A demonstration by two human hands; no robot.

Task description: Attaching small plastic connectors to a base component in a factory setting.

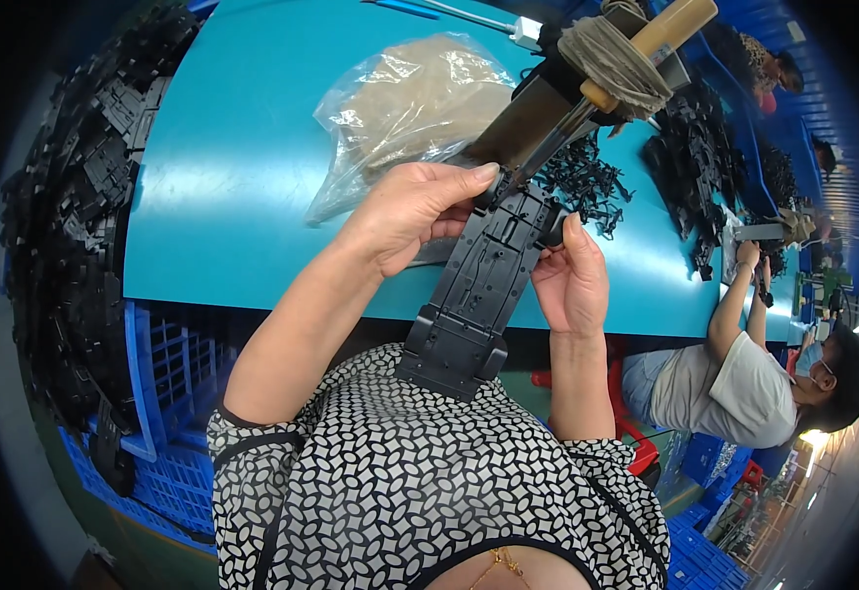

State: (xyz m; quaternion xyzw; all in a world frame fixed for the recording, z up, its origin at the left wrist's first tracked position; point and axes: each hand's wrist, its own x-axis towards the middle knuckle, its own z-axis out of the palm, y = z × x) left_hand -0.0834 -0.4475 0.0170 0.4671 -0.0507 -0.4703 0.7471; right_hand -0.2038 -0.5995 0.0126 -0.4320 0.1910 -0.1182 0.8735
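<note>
Between my two hands is a long black moulded plastic chassis part (484,270), its lower end close to my patterned shirt. My left hand (420,211) pinches its upper left corner between thumb and fingers. On the other edge, my right hand (572,280) grips the upper right corner, thumb up. The part's top end meets a dark metal bench tool (523,123) with a wooden handle (670,29) and grey cloth wound round it; whether they touch I cannot tell. Small black plastic pieces (587,182) lie in a pile just beyond my right hand.
A clear plastic bag (415,98) with brownish contents lies on the turquoise table (223,197). Black parts heap up on the left (76,265) above blue crates (169,383). More black parts (695,167) lie at the right, where a co-worker (744,383) sits at the same table.
</note>
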